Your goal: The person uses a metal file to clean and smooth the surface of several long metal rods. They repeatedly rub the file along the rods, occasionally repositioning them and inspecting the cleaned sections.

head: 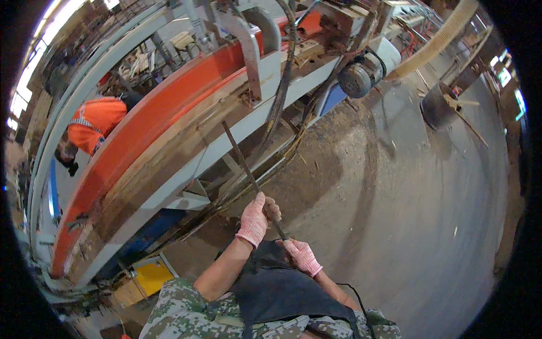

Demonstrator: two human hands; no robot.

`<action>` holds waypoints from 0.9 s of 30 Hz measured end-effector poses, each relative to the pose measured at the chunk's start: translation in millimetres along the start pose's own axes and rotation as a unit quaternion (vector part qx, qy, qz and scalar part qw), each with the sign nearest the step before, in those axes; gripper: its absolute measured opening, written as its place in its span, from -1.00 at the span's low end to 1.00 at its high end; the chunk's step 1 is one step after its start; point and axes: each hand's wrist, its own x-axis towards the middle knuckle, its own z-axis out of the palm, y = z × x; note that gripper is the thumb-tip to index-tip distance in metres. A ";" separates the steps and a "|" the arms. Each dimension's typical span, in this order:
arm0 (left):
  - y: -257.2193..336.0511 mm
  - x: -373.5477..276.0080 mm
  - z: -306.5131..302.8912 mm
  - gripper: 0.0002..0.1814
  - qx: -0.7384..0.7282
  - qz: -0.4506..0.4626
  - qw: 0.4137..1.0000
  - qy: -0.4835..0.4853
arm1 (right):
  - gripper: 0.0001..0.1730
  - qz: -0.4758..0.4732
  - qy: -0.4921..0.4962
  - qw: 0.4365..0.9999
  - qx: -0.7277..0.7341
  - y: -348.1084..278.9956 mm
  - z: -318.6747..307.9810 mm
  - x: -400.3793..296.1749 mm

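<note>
A long thin dark rod [240,156], metal or wood I cannot tell, slants up and left from my body toward the machine bed. My left hand [257,218], in a pink-and-white knitted work glove, is wrapped around its lower middle. Lower down, my right hand [300,255], gloved alike, grips the rod's near end. The rod's far tip overlaps the pale grey side rail [199,156] of the machine; whether it touches is unclear. Beyond that rail runs a dirty wooden bed [169,146] along an orange curved beam [156,106].
Black hoses [284,84] hang down over the rail. An electric motor [360,78] and a ribbed duct [436,42] stand upper right. On the concrete floor is a metal drum [438,108] with wood sticks. A person in an orange top [95,123] bends beyond the beam. A yellow panel [153,277] sits lower left.
</note>
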 end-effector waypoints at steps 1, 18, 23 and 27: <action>5.0 7.4 -2.9 -0.53 -0.007 0.002 1.000 -0.009 | -0.53 -0.001 0.005 1.000 0.014 -4.5 6.0 1.9; 194.8 146.0 -87.7 -0.52 0.076 -0.071 0.993 -0.054 | -0.55 -0.024 0.132 0.957 0.258 -23.4 194.1 117.9; 210.1 122.8 -73.9 -0.56 0.166 -0.055 0.983 -0.049 | -0.51 -0.019 0.075 0.964 0.255 -27.0 195.2 114.4; 191.5 74.3 -129.6 -0.55 0.224 -0.018 0.974 -0.003 | -0.49 -0.006 -0.027 0.968 0.251 30.7 229.8 89.5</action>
